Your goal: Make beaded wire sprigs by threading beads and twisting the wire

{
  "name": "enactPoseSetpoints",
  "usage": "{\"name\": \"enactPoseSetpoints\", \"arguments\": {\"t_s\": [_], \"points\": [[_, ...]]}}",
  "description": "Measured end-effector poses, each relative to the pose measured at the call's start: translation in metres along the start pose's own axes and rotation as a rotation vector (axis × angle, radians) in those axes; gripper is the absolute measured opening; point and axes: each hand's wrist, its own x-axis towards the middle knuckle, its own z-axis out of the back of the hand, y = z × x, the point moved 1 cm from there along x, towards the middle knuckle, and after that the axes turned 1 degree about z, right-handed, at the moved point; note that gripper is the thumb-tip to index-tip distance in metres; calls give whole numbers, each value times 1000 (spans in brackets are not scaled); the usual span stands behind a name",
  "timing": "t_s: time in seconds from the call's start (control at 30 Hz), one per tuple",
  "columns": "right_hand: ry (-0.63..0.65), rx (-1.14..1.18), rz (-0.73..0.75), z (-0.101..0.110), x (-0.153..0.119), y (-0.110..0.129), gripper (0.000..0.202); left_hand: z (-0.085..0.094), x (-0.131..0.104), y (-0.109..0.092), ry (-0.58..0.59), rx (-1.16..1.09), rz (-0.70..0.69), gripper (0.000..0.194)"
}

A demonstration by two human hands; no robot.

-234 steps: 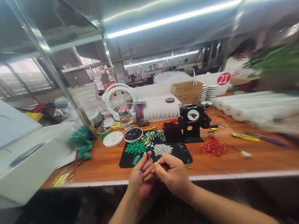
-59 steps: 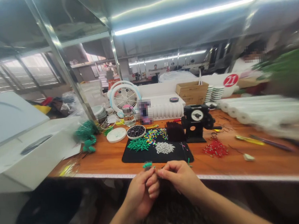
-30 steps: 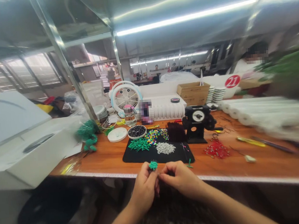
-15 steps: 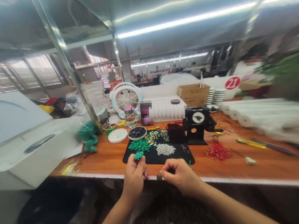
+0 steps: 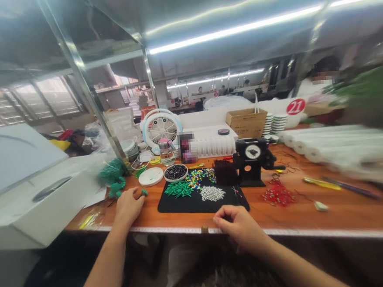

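Left hand (image 5: 129,205) out by the green bundle (image 5: 112,171), right hand (image 5: 239,224) pinched at the front edge of the table (image 5: 272,220).
From where I stand, the left fingers are curled in, a small green piece (image 5: 144,192) showing at their tips; I can't tell whether they grip it. It sits just left of the black mat (image 5: 181,206), and the bundle lies just beyond that hand, beside the white box (image 5: 56,201). The right thumb and forefinger close together, and whatever may be between them is too small to see. On the mat lie green tubes (image 5: 179,189), multicoloured beads (image 5: 197,176) and silver beads (image 5: 212,193), with a dish of black beads (image 5: 176,172) at its back left corner. A black hand-cranked device (image 5: 253,161) stands to the right, red pieces (image 5: 278,195) scattered near it.
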Motion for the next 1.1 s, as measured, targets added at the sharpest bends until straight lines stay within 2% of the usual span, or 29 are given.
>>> {"name": "enactPoseSetpoints", "arguments": {"t_s": [0.03, 0.07, 0.1, 0.13, 0.23, 0.27, 0.3, 0.37, 0.47, 0.57, 0.63, 0.73, 0.83, 0.9, 0.97, 1.03, 1.1], "points": [[-14, -1, 8, 0, 1, -1, 20, 0, -9, -7, -74, -7, -31, 35], [-37, 6, 22, 1, 1, -2, 23, -1, -22, -18, -163, -38, -120, 37], [-62, 34, 30, 1, 2, -3, 25, -4, -37, -30, -167, -158, -167, 33], [-91, 77, 30, 2, 2, -4, 28, -10, -54, -43, -52, -322, -162, 30], [-119, 190, 12, 4, 0, -6, 37, -37, -109, -84, 533, -659, -62, 33], [-111, 215, -2, 4, -2, -6, 38, -47, -125, -95, 658, -765, 42, 37], [-97, 230, -10, 5, -3, -6, 40, -57, -137, -105, 725, -878, 94, 37], [-70, 237, -8, 6, -7, -5, 41, -72, -152, -116, 717, -1084, 185, 36], [-68, 206, 10, 9, -10, -5, 41, -85, -158, -121, 635, -1224, 255, 32], [-23, 199, 7, 11, -12, -6, 39, -87, -157, -118, 577, -1226, 228, 29], [32, 216, 13, 11, -12, -6, 37, -85, -155, -115, 562, -1151, 188, 24], [78, 218, 31, 10, -13, -6, 36, -76, -149, -110, 487, -885, -53, 20], [73, 170, 60, 10, -13, -7, 36, -68, -142, -104, 386, -584, -382, 30], [70, 166, 68, 9, -12, -9, 38, -66, -139, -99, 392, -513, -493, 37], [48, 247, 42, 8, -10, -11, 40, -68, -138, -95, 394, -595, -457, 39], [-2, 419, -23, 8, -7, -12, 41, -70, -140, -93, 367, -758, -313, 38], [-53, 596, -75, 8, -4, -11, 43, -72, -143, -95, 393, -911, -162, 37]]}}
